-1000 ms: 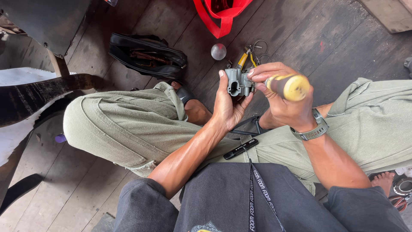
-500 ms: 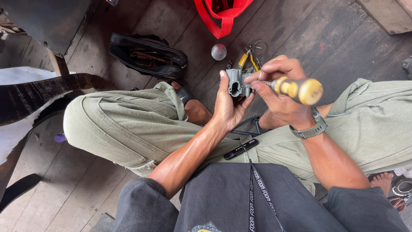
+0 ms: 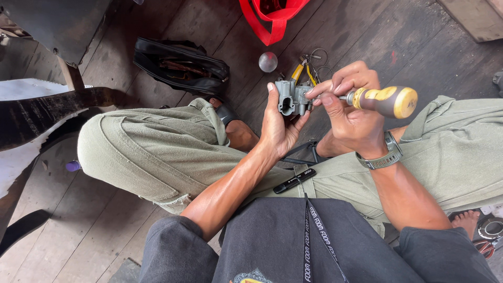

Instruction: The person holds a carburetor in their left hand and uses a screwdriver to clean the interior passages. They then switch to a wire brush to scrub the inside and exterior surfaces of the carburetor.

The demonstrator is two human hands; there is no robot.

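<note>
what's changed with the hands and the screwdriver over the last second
The right hand has shifted its grip: the screwdriver handle has swung out to the right, from under the fingers to sticking clear of the hand, with the fingertips now pinching the shaft near the grey metal part. The left hand still cradles that part, and nothing was let go. The floor items haven't moved.

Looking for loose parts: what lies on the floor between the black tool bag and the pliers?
In the head view, a small shiny ball lies between black tool bag and pliers.
</note>
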